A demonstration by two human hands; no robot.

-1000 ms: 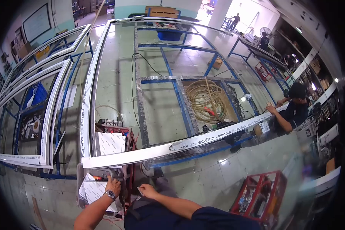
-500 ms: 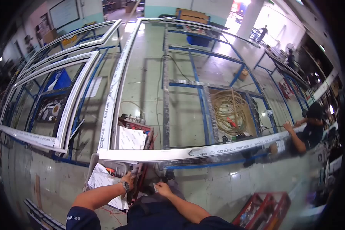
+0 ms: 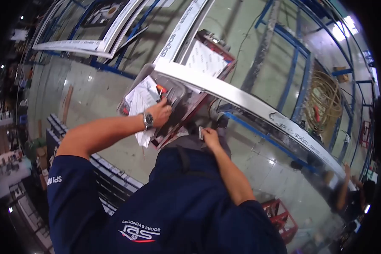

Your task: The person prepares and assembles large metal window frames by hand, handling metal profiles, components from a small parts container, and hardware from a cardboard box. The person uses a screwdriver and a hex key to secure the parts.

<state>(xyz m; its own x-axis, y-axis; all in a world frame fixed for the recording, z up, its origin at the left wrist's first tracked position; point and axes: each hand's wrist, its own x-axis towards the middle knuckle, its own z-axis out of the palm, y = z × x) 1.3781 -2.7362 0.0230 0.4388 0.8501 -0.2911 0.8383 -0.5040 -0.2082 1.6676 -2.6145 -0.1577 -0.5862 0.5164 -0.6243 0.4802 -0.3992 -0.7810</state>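
Observation:
My left hand [image 3: 160, 112], with a watch [image 3: 148, 120] on the wrist, reaches into a grey tray [image 3: 183, 89] below the frame corner. Its fingers point down beside an orange-handled tool [image 3: 161, 89] and crumpled printed paper [image 3: 144, 94]; whether they grip anything is hidden. Close to my lap, my right hand [image 3: 210, 137] is closed on a small pale flat piece [image 3: 201, 132]. Just beyond both hands runs the white frame [image 3: 216, 86] with printed protective film. A sheet of paper [image 3: 206, 59] lies on a red toolbox [image 3: 229, 60] behind the frame bar.
A co-worker [image 3: 355, 194] has hands at the frame's far right end. A red crate [image 3: 281, 218] stands on the floor at the lower right. Coiled hose [image 3: 324, 99] lies beyond the frame. Dark profiles [image 3: 118, 180] are stacked at the lower left.
The view has tilted down and turned, so the frame now slants across it. My left hand has moved from the tray's right side toward the orange-handled tool. My right hand still holds the small piece.

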